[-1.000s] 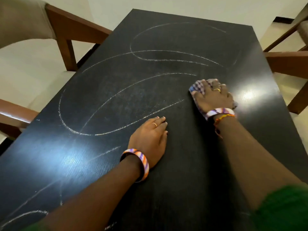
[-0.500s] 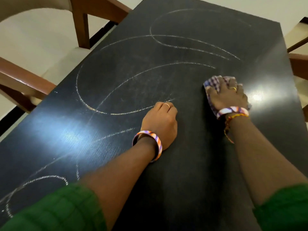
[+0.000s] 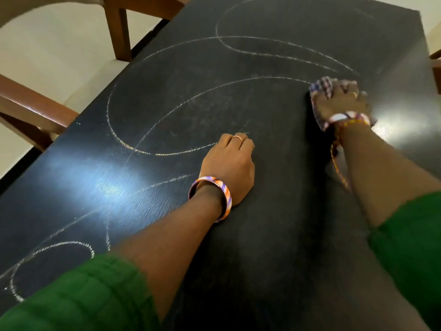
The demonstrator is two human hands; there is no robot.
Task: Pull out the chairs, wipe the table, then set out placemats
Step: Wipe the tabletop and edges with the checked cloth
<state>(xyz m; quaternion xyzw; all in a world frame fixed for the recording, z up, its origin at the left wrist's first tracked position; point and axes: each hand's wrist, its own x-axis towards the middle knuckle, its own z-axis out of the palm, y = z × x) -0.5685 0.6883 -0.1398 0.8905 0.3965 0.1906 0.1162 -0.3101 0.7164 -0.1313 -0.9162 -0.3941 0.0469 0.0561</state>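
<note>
A big black table [image 3: 274,235] fills most of the view. Its top is shiny in two spots where light bounces off it. Thin white curved lines [image 3: 167,152] loop across the top, like chalk marks, from the far end down to the near left corner.

On the left side of the table stands a brown wooden chair [image 3: 35,108] with a pale seat. It sits a little apart from the table edge. A bit of another wooden chair [image 3: 436,68] peeks in at the far right edge. The floor [image 3: 59,48] under them is light cream.

Two arms in green sleeves [image 3: 78,299] reach over the table.

The left hand [image 3: 229,163] rests on the middle of the table top. Its fingers are curled under, and it holds nothing. It has a thin ring on one finger and an orange and purple bangle [image 3: 212,197] on the wrist.

The right hand [image 3: 341,103] is farther away, near the right side of the table. It lies on top of a small checked cloth [image 3: 322,86] and presses it down on the table. The fingers are bent over the cloth and look blurry. The cloth sticks out past the fingers and by the wrist. This wrist has a bangle too, and a thin beaded string [image 3: 338,168] hangs from it.
</note>
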